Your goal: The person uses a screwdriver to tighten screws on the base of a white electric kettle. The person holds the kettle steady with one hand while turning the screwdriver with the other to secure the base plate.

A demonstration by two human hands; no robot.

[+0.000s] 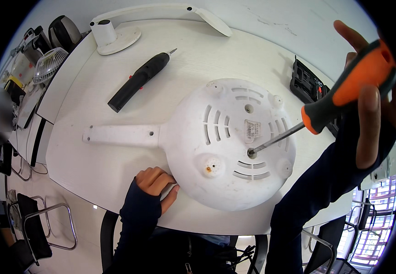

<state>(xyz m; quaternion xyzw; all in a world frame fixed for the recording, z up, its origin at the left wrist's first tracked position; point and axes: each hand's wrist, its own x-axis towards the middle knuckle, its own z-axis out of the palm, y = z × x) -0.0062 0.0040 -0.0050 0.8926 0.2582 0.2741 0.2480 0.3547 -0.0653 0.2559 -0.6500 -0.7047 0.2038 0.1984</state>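
A white round electric pan body (193,178) with a long handle lies upside down, its vents, feet and small label facing up. My right hand (369,123) is closed loosely round the orange and black handle of a screwdriver (280,138), one finger stretched upward. The slanted shaft has its tip in a recessed hole near the middle of the pan's underside; the screw in there cannot be made out. My left hand (154,183) is curled against the pan's near left rim, its fingertips partly hidden at the edge.
Beyond the pan's handle lies a black electric screwdriver (139,81). A white desk lamp (118,40) stands at the back left of the table (83,169). At the right back is an opened black bit case (305,82). A kettle (64,33) and chairs (33,223) are at the left.
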